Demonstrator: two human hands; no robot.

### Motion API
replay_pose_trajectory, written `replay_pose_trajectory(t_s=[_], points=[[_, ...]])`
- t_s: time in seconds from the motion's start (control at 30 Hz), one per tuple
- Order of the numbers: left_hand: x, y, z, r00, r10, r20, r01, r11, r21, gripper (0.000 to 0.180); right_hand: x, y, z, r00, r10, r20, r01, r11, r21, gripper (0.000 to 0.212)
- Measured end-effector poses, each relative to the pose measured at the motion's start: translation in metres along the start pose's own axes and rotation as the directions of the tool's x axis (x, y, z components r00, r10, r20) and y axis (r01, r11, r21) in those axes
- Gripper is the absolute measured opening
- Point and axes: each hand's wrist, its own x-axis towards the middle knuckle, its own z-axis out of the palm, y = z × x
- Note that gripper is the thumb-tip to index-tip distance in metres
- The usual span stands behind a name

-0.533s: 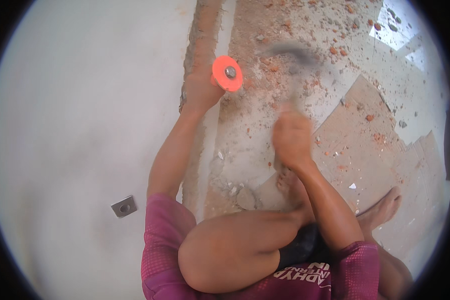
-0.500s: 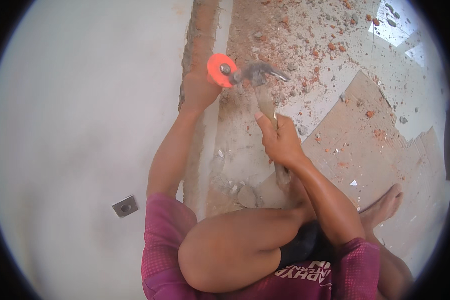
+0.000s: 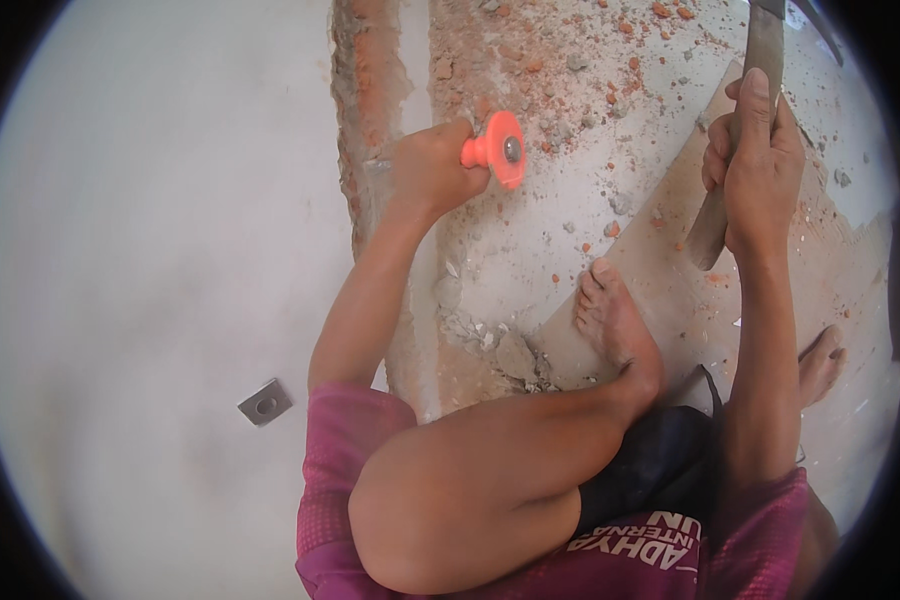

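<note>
My left hand (image 3: 435, 168) is wrapped round the grip of a chisel (image 3: 505, 150) with an orange round hand guard. The chisel's grey metal striking end shows in the middle of the guard, and its blade is mostly hidden by the hand, near the broken edge of the wall. Out to the right, my right hand (image 3: 760, 165) grips the wooden handle of a hammer (image 3: 708, 235). The hammer's head is at the upper right, partly cut off by the picture's edge, well apart from the chisel.
A rough channel (image 3: 365, 70) with exposed red brick runs along the white wall (image 3: 170, 200). Brick and mortar rubble (image 3: 580, 62) litters the floor. Cardboard (image 3: 660, 260) lies by my bare foot (image 3: 610, 315). A small grey metal plate (image 3: 265, 402) with a round hole is at left.
The hammer has swung away from the chisel's end, up and to the right, with my right hand. The chisel's guard appears further right and turned.
</note>
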Motion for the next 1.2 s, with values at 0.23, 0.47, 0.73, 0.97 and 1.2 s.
replay_pose_trajectory(t_s=[0.23, 0.47, 0.73, 0.97, 1.2], points=[[0.011, -0.003, -0.019, 1.000, 0.005, -0.004, -0.005, 1.000, 0.015, 0.018, -0.009, 0.001, 0.004, 0.992, 0.118, -0.044, -0.111, 0.985, 0.135, 0.041], [0.014, -0.017, -0.032, 1.000, 0.005, 0.012, -0.005, 0.999, 0.050, 0.017, -0.021, -0.002, 0.018, 0.988, 0.150, 0.035, -0.154, 0.962, 0.223, 0.038], [0.013, -0.017, -0.033, 0.999, 0.003, 0.041, -0.006, 0.997, 0.076, 0.017, -0.032, -0.006, 0.015, 0.984, 0.174, 0.036, -0.176, 0.924, 0.339, 0.041], [0.005, -0.019, -0.032, 0.991, 0.124, -0.042, -0.123, 0.992, 0.030, 0.020, -0.044, 0.004, 0.009, 0.990, 0.122, 0.064, -0.135, 0.759, 0.637, 0.049], [0.013, -0.024, -0.041, 0.980, 0.094, -0.174, -0.116, 0.986, -0.119, 0.024, -0.103, 0.053, 0.048, 0.980, -0.103, 0.169, 0.030, 0.921, 0.389, 0.043]])
